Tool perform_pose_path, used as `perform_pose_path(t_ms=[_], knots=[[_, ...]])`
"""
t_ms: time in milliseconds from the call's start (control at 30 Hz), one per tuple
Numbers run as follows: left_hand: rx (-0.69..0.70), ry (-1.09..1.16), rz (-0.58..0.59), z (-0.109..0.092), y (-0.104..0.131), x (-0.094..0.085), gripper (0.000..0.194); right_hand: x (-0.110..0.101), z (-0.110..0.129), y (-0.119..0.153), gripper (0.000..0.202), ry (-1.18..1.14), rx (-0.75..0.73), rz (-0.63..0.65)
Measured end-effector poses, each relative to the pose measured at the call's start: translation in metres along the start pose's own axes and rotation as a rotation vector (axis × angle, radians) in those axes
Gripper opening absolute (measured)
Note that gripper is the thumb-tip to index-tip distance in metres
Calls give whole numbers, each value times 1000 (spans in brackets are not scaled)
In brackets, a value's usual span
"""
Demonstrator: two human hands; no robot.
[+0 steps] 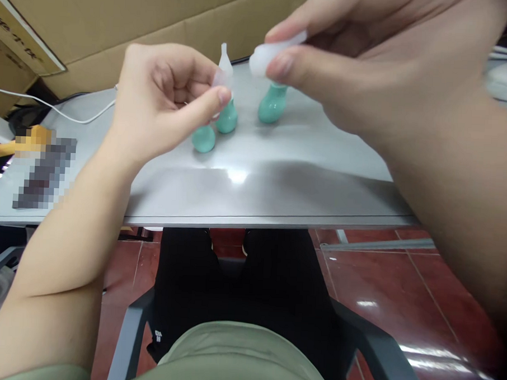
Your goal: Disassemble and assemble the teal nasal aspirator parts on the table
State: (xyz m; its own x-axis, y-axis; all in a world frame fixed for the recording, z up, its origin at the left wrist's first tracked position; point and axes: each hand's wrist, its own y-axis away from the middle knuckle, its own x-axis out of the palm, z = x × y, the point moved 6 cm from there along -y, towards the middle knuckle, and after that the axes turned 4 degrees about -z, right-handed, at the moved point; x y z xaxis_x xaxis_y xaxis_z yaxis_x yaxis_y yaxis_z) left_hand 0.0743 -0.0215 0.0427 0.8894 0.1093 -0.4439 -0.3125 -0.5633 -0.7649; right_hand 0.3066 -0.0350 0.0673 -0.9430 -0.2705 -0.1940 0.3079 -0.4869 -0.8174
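My left hand [167, 94] is raised over the table, thumb and fingers pinched on a small translucent piece [221, 78] that is mostly covered by the fingertips. Higher up and closer to the camera, my right hand [347, 54] pinches a white translucent nozzle [263, 57], its rounded end pointing left. The two held pieces are apart. Behind the left fingertips stands a green squeeze bulb [227, 119] with a white pointed tip [225, 61] above it. Another green bulb [203, 139] is partly hidden by the left hand. A third green bulb [273, 105] stands below my right fingers.
The grey table [245, 198] has its front edge just before my lap. Brown cardboard [160, 18] walls off the back. A white cable [88, 118], a yellow object [37, 138] and a blurred dark item [46, 172] lie at the left. Chair armrests [132, 336] flank my legs.
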Motion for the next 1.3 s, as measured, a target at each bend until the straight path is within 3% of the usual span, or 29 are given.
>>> perform_pose_path(t_ms=[100,233,400,533,667,733,933,1067,1167,1300], knots=[[138,96,48,15,-5,-1,71,-3,2,5,14,-35,69,-64],[88,69,5,34,-4,-3,83,5,4,9,3,4,17,117],[36,-20,72,15,-3,-10,74,33,5,23,4,89,-78,450],[113,59,118,2,-8,-6,76,56,3,36,9,90,-95,557],[117,149,10,-7,-9,-4,53,75,-9,47,15,131,-65,726],[110,148,29,-12,-8,-2,47,74,-15,48,15,149,-31,761],[87,181,57,-8,-4,-1,64,47,-21,30,12,57,32,583],[2,182,60,-1,1,4,69,27,-30,13,20,50,95,310],[-4,192,60,-4,5,8,69,19,-29,8,22,15,63,130],[-7,175,53,-18,9,11,73,20,-23,8,16,-40,24,74]])
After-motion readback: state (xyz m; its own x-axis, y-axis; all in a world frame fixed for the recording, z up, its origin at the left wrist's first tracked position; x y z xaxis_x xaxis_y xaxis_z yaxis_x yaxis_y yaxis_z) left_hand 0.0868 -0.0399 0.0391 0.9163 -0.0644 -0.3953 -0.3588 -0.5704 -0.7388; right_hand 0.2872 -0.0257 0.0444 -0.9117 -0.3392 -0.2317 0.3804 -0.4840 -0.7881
